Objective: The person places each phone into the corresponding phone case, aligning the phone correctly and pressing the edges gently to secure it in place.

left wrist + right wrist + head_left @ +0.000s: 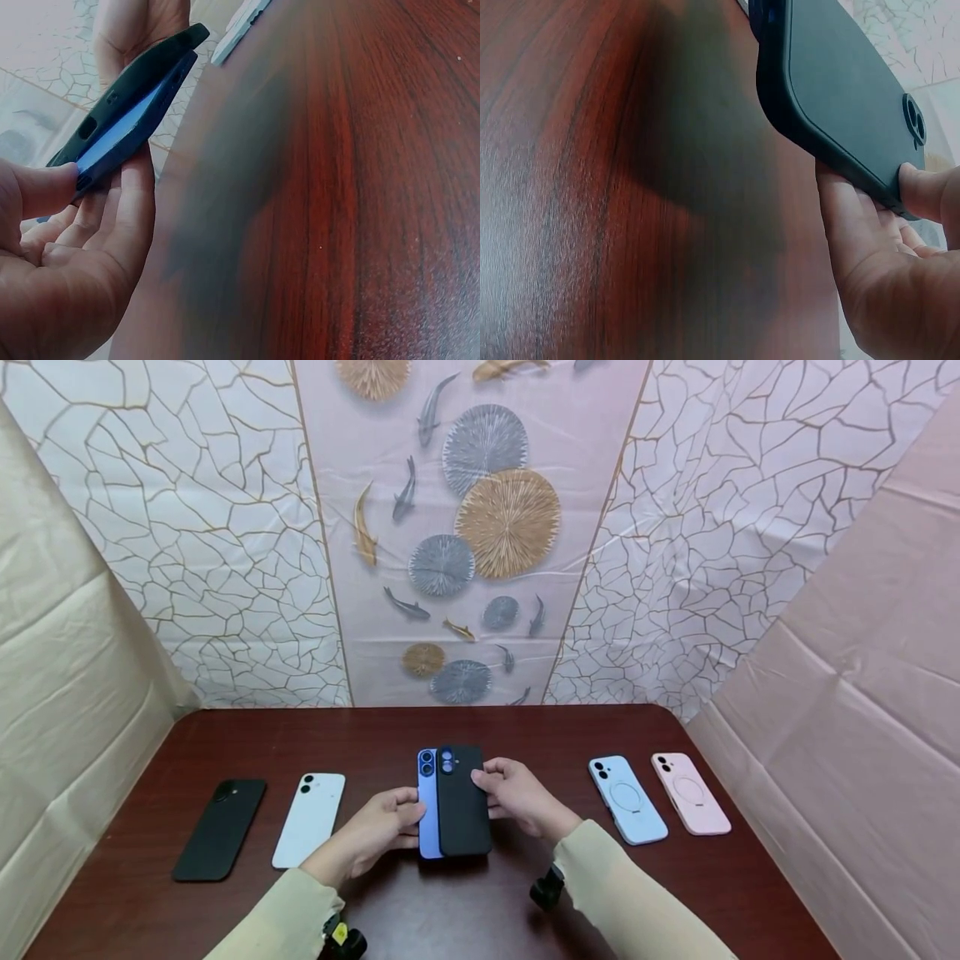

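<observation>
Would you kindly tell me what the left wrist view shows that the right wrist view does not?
Only the left wrist view shows the left hand and the gap between the blue phone and black case. Only the right wrist view shows the case's camera cutout. Both show the case, the right hand and table.
</observation>
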`<state>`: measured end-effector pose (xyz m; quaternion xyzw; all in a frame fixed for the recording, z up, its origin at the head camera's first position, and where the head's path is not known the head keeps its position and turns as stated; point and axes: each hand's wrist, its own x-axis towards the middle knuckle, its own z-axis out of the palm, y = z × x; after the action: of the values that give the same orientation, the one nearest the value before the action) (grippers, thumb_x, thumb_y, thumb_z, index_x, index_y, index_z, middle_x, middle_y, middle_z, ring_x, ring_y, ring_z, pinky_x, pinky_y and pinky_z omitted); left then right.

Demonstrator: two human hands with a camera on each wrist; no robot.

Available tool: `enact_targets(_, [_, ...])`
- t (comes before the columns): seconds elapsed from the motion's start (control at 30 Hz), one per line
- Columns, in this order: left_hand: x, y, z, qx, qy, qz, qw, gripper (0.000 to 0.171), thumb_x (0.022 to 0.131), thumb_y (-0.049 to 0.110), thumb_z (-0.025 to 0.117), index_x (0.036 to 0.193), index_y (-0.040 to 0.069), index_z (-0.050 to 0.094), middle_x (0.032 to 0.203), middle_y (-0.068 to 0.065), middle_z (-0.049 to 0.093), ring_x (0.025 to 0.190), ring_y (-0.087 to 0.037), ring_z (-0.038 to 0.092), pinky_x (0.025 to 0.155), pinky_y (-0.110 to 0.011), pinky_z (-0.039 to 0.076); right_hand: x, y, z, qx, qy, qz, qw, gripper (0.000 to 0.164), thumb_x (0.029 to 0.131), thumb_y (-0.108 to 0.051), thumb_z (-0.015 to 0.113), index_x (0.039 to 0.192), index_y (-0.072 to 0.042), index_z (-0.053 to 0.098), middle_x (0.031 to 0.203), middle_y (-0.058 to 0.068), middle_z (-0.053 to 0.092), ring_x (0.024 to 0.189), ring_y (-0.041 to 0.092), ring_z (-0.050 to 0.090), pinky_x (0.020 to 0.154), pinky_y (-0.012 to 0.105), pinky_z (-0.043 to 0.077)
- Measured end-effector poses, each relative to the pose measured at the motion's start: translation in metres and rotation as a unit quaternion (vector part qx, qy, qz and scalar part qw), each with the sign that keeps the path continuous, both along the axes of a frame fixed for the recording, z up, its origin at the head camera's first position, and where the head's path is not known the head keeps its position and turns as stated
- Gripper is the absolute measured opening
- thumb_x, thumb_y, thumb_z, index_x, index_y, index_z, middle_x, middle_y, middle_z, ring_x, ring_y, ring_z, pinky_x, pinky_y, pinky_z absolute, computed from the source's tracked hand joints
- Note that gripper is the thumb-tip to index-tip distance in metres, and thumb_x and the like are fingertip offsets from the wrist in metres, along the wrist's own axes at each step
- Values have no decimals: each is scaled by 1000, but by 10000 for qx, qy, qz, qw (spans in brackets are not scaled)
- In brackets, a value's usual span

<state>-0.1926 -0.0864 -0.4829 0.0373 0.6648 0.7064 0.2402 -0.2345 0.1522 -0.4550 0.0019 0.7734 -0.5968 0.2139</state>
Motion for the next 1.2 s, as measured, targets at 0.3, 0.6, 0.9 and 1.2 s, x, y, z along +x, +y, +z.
enact_targets(0.3, [1, -1, 0, 72, 154, -145, 9997, 37, 104, 13, 43, 136, -4, 43, 120, -17, 62, 97, -26, 64, 83, -43, 53, 2, -9, 1, -12, 71, -14, 10000, 30, 99, -31, 57, 111, -4, 54, 99, 12, 64, 85, 27, 64, 73, 43, 56])
enact_targets(0.6, [2, -1, 1, 118, 179, -91, 9997, 34, 104, 13, 41, 134, -4, 45, 115, -15, 64, 95, -26, 64, 82, -43, 54, 2, -12, 2, -82, 159, -44, 9998, 26, 99, -29, 56, 111, -6, 52, 99, 11, 67, 84, 26, 65, 74, 42, 56])
enact_targets(0.9, [3, -1, 2, 149, 145, -44, 9998, 34, 104, 14, 43, 133, -4, 46, 118, -17, 64, 96, -27, 65, 83, -43, 54, 3, -13, 4, -181, 192, -20, 9997, 24, 100, -25, 55, 114, -5, 50, 98, 11, 68, 82, 26, 66, 73, 43, 56])
enact_targets(1.2, [4, -3, 1, 217, 142, 12, 9997, 33, 104, 13, 44, 132, -4, 47, 117, -17, 64, 95, -27, 65, 82, -42, 54, 5, -16, 6, -300, 164, 31, 9994, 22, 101, -23, 53, 114, -5, 50, 101, 11, 67, 86, 26, 66, 74, 44, 56])
